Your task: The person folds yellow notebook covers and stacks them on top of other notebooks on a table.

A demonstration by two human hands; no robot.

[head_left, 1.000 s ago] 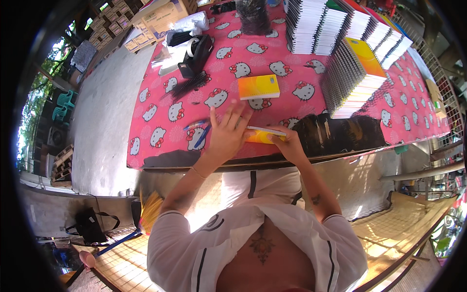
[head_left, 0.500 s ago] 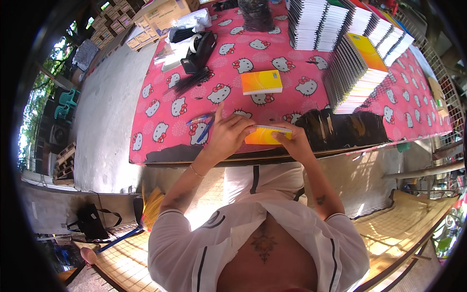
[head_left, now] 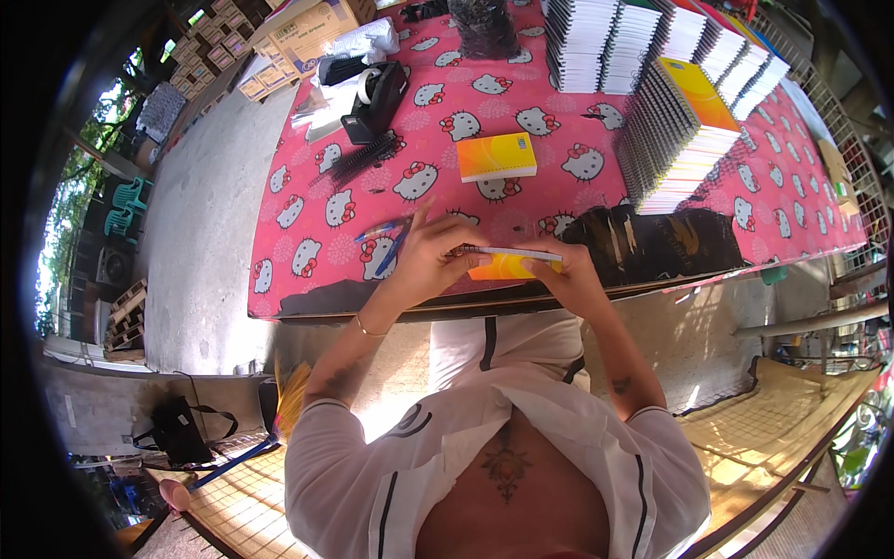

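Note:
A small yellow-and-orange notebook (head_left: 503,267) is held between my two hands at the table's near edge, tilted so its white page edges face up. My left hand (head_left: 438,259) pinches its left end, index finger raised off it. Around the right end is my right hand (head_left: 564,276), thumb across the cover. Just beyond lies a similar yellow-orange notebook (head_left: 496,156) flat on the pink tablecloth (head_left: 559,191). Two pens (head_left: 393,250) rest beside my left hand. Further off are loose black binding coils (head_left: 365,159).
A tall stack of spiral notebooks (head_left: 678,138) stands at the right, with more white-paged stacks (head_left: 605,47) behind. A black tape dispenser (head_left: 375,101) and a dark plastic bag (head_left: 482,30) sit further back. Black tape patches (head_left: 652,250) cover the table's near edge.
The notebook in my hands has tipped, so its page edges now show on top and less of its cover is visible. Both hands keep their hold in nearly the same place.

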